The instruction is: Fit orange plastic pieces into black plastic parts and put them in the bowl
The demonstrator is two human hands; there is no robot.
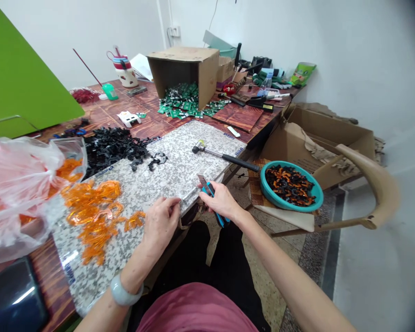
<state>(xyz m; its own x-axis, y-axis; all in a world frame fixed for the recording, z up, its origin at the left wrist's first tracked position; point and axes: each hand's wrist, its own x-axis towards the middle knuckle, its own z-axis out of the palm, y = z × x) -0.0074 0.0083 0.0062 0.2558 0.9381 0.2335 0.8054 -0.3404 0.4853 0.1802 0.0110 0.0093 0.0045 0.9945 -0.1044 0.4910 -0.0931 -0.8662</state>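
In the head view, my right hand (222, 202) is closed around a blue-and-black utility knife (208, 188), its segmented blade out and angled up and to the left. My left hand (161, 221) pinches one end of a thin pale strip (190, 194), too small to identify. The strip runs toward my right fingers at the front edge of the speckled stone slab (173, 180). Left of my left hand lies a pile of translucent orange plastic pieces (100, 216). Beyond both hands rests a mallet (224, 157) with a black handle. My right fingertips are partly hidden.
Black plastic pieces (114, 143) are heaped at the slab's back left. A tipped cardboard box (207, 74) spills green circuit boards (180, 101). At right, a teal basin (318, 196) holds orange and black pieces on a chair (366, 223). A plastic bag (17, 184) stands at left.
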